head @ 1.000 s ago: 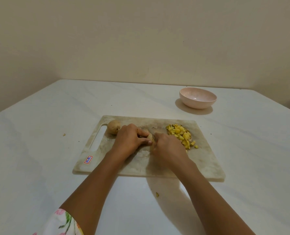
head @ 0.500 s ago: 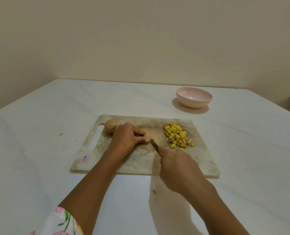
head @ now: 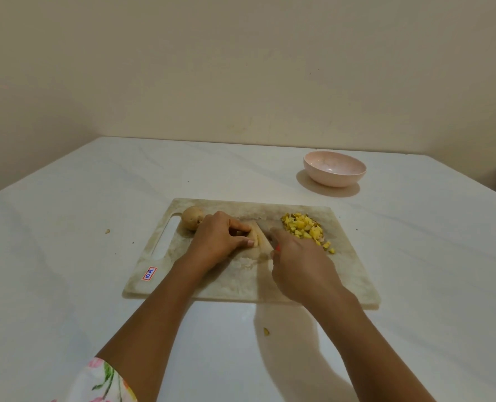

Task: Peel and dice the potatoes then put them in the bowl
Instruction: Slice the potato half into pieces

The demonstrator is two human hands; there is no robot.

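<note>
Your left hand (head: 220,242) curls its fingers over a pale potato piece (head: 254,237) mid-board, pinning it down. Your right hand (head: 302,265) grips the knife (head: 264,237), blade against that piece. Diced potato (head: 303,229) is heaped at the right of the cutting board (head: 348,274), a whole potato (head: 191,217) sits at its left, and the pink bowl (head: 334,172) stands beyond, apart.

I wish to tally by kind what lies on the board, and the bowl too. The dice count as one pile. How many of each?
Board: 1
Bowl: 1
Whole potato: 1
Potato being cut: 1
Dice pile: 1
Knife: 1
Total: 6
</note>
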